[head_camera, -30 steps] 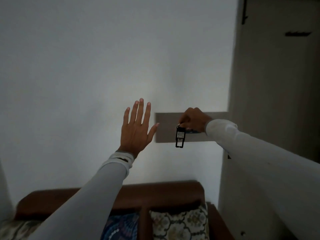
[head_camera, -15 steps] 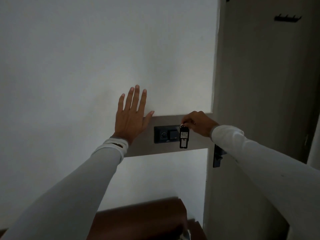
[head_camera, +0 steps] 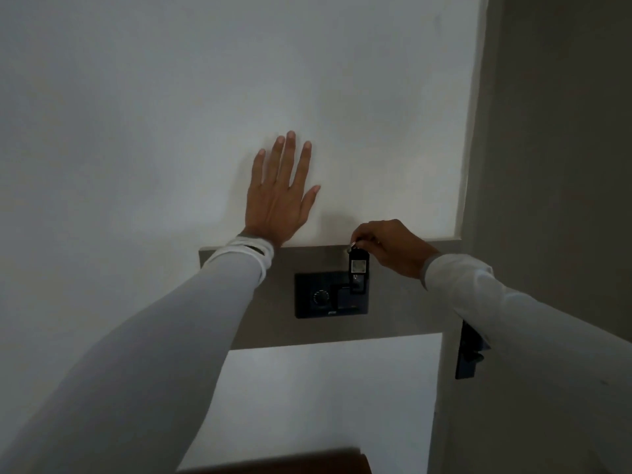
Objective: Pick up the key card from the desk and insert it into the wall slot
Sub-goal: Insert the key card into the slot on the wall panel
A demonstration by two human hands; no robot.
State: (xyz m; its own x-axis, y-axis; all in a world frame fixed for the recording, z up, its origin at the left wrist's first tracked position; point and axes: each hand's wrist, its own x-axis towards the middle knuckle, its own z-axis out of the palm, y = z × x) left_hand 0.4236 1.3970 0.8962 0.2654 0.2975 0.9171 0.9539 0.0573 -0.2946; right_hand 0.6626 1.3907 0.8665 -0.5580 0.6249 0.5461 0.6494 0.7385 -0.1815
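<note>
on the dim wall my left hand (head_camera: 278,196) lies open and empty, my right hand (head_camera: 393,246) pinches the card (head_camera: 358,271) above the slot (head_camera: 345,295); next i must lower it straight in.

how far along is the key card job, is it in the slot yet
Pickup is done: the right hand pinches the key card by its top. In hand: the card hangs over the dark wall panel, its lower end at the slot area. Whether it is seated is unclear. The left hand lies flat against the wall.
</note>
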